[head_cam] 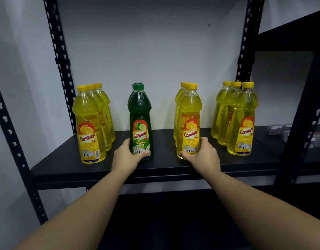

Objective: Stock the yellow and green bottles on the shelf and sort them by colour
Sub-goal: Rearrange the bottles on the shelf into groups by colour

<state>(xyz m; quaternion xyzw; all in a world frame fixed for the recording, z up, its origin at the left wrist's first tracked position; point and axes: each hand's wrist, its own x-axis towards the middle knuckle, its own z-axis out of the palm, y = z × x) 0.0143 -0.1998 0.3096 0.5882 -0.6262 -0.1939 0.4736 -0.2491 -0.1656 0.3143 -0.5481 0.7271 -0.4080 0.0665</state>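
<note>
Left hand (126, 156): you grip the green bottle (140, 121).
Right hand (203, 156): you grip a yellow bottle (189, 120).

I'm in a stockroom or shop back room: black slotted-steel racking (61, 56) against a bare white wall (146, 51), its shelf (164, 165) carrying rows of identical Cammer dishwashing liquid bottles (241, 120), with small packaged goods (289, 132) on the neighbouring rack.

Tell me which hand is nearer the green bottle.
Left. The left hand grips the front green bottle at its base. The right hand is off to that bottle's right, gripping the base of a yellow bottle.
</note>
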